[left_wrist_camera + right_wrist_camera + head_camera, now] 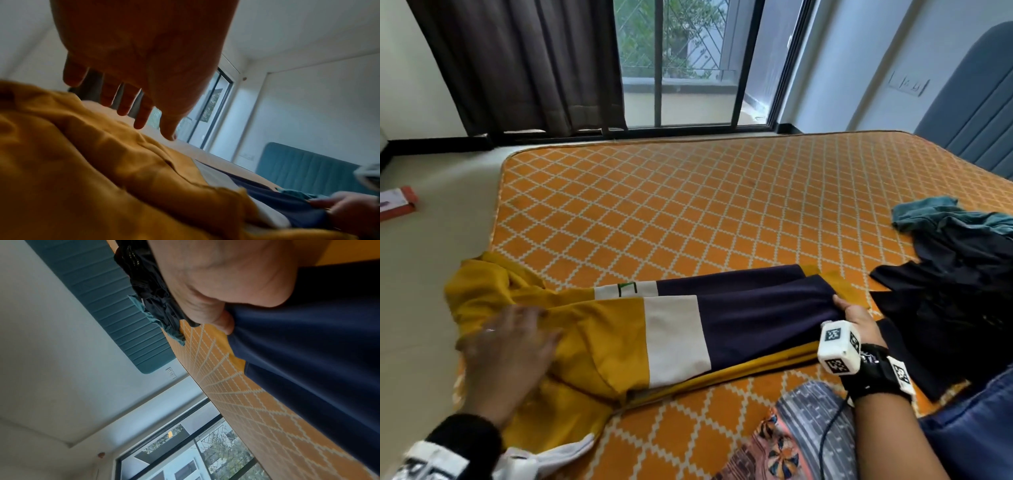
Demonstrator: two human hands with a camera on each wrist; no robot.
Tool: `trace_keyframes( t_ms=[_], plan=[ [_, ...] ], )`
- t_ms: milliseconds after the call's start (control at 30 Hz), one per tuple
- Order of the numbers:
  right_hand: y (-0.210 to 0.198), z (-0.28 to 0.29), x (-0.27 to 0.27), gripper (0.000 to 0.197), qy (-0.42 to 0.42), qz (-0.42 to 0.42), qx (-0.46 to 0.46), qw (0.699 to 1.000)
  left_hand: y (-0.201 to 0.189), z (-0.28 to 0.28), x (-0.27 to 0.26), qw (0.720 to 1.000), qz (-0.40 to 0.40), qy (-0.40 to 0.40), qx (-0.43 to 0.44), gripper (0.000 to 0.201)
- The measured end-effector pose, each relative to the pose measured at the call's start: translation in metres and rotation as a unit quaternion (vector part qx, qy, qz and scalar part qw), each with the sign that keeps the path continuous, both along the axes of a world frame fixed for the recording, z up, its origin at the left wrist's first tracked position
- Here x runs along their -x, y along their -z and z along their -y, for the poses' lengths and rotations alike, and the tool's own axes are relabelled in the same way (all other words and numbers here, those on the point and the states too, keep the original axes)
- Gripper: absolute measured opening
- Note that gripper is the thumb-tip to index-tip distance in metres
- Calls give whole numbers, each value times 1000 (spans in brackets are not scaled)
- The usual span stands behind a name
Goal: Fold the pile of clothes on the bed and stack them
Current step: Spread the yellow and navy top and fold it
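A mustard, white and navy shirt (671, 325) lies partly folded lengthwise near the front edge of the orange diamond-patterned bed (688, 205). My left hand (510, 346) hovers flat with straight fingers just above its mustard end (82, 162); in the left wrist view my left hand (144, 81) shows spread fingers that hold nothing. My right hand (854, 317) pinches the navy hem at the shirt's right end; in the right wrist view my right hand (216, 288) has its thumb pressed on the navy cloth (308, 353). A pile of dark and teal clothes (955, 267) lies unfolded at the right.
A blue padded headboard (976, 113) stands at the far right. A window and dark curtain (517, 68) are behind the bed. A red box (397, 204) lies on the floor at left. Patterned cloth (801, 438) on my lap is at the bed's near edge.
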State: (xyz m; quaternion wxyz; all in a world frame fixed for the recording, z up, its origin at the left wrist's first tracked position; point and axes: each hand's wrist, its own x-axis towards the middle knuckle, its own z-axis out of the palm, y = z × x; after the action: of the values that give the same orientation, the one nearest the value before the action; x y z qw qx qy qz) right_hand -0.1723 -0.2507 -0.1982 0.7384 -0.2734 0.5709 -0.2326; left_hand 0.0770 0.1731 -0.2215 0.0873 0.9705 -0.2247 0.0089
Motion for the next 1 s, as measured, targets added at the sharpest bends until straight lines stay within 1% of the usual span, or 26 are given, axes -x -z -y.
trace_keyframes(
  t_ms=[33,67,100,133,167,200,233,267,300,333,367,400,433,467,500,533,567,600,633,667,700,767,833,900,933,1000],
  plan=[
    [8,6,-1,27,21,-1,10,1000,2,12,15,999,-24,30,-17,56],
    [15,10,2,23,30,-25,6,999,6,19,27,995,-76,37,-53,71],
    [25,18,4,24,26,-64,35,997,14,22,33,987,-137,35,-83,82],
    [42,31,6,46,42,-110,61,991,19,22,37,974,-197,26,-107,92],
    [43,32,5,72,21,-199,101,974,22,22,37,963,-241,23,-117,100],
    [34,26,1,77,27,-290,191,937,22,22,38,958,-261,21,-117,104],
    [28,20,-7,69,23,-373,289,882,21,23,38,957,-267,21,-111,107],
    [18,8,-17,61,-14,-412,376,830,20,22,38,956,-273,18,-109,110],
    [11,-6,-30,56,-76,-406,444,795,18,23,36,953,-280,14,-111,113],
    [4,-24,-46,55,-159,-366,488,776,16,24,35,950,-290,9,-114,115],
    [12,-34,-59,58,-258,-319,507,758,16,25,33,948,-296,7,-117,116],
    [15,-52,-74,62,-369,-281,506,727,16,26,33,947,-299,8,-119,115],
    [23,-72,-87,64,-468,-254,491,690,16,25,33,946,-301,9,-118,115],
    [30,-96,-98,66,-561,-241,473,636,17,25,32,946,-302,9,-117,114],
    [34,-118,-106,70,-639,-230,456,575,18,24,30,946,-303,7,-115,115],
    [36,-138,-108,73,-691,-224,450,519,24,21,26,946,-303,7,-116,116],
    [44,-146,-106,77,-717,-223,460,474,29,19,21,946,-303,9,-119,119],
    [52,-145,-103,80,-728,-235,469,441,37,15,14,947,-296,20,-127,123],
    [61,-133,-100,81,-722,-257,469,439,46,11,7,945,-291,34,-144,124],
    [65,-117,-97,79,-703,-285,462,460,54,9,2,944,-286,45,-159,124],
    [64,-100,-94,77,-674,-316,453,490,59,7,-1,942,-287,45,-166,125],
    [62,-63,-82,73,-593,-388,427,561,64,8,-4,944,-286,30,-164,129],
    [61,-35,-69,74,-510,-449,387,623,62,10,-3,944,-290,21,-158,131],
    [61,-23,-59,77,-438,-492,346,668,51,13,2,940,-300,33,-160,131],
    [60,-23,-56,78,-410,-498,337,686,46,14,6,936,-312,27,-158,130],
    [56,-25,-57,80,-364,-480,340,722,34,15,14,935,-327,5,-138,129]
  ],
)
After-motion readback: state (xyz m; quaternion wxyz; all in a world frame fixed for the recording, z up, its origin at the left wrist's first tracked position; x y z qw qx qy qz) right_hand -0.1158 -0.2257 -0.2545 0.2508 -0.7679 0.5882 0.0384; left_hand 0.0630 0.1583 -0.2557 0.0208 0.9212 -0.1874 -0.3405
